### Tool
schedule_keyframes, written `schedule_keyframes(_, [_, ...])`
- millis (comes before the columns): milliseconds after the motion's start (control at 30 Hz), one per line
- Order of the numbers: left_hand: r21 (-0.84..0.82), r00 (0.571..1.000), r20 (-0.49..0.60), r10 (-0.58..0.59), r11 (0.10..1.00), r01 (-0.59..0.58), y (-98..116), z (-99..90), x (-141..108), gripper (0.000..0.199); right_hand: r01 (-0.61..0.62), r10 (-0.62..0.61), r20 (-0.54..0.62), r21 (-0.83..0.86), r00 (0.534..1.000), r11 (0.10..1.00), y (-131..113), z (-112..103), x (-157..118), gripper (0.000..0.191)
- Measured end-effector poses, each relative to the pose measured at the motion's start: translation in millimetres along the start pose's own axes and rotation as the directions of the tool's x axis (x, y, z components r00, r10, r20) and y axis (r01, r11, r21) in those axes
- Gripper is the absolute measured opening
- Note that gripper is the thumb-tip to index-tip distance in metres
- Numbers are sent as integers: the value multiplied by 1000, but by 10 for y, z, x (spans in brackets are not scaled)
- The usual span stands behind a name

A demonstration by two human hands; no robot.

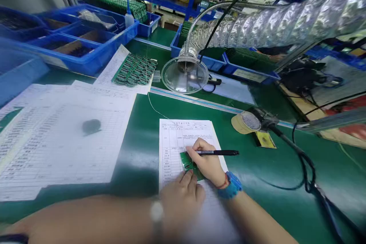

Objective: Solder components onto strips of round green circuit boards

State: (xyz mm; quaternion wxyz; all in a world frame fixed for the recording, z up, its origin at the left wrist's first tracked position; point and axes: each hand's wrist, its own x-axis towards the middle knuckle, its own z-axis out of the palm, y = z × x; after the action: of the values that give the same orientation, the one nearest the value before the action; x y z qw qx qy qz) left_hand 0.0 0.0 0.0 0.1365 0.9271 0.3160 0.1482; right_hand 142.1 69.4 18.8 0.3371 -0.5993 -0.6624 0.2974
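Note:
A small green circuit board (186, 162) lies on a printed form (168, 137) on the green bench. My right hand (207, 162), with a blue band at the wrist, is closed around a black pen (225, 152). The pen lies nearly level, and its tip end is hidden by the fingers over the board's upper part. My left hand (183, 198) holds the board down, its bent fingertips pressed on the near edge. Blur softens this hand and its wrist, which wears a watch.
Printed sheets (114, 141) spread to the left, below a panel of circuit boards (134, 69). Blue bins (85, 63) stand behind. A clear fume hood (185, 82) on a foil duct (243, 26) hangs over the bench. At right are a soldering-tip cleaner (246, 122) and cables (305, 171).

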Motion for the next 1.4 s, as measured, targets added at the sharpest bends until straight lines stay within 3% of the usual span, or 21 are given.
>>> schedule_keyframes(300, [36, 997, -74, 40, 999, -37, -13, 6, 84, 24, 71, -76, -70, -65, 995, 995, -38, 29, -37, 31])
schedule_keyframes(500, [-1, 1000, -29, 5, 1000, -5, -5, 15, 74, 24, 71, -74, -29, -74, 997, 995, -26, 40, -37, 30])
schedule_keyframes(1067, [67, 990, -83, 115, 992, -110, -18, -68, 106, 23, 80, -78, 16, -118, 997, 990, -65, 30, -18, 30])
schedule_keyframes(1200, [100, 984, -119, 134, 987, -122, -22, -90, 124, 23, 58, -59, -14, -109, 998, 992, -46, 33, -25, 30])
schedule_keyframes(1400, [95, 991, -73, 116, 989, -109, -8, -86, 118, 23, 64, -68, -33, -97, 997, 993, -28, 43, -22, 30])
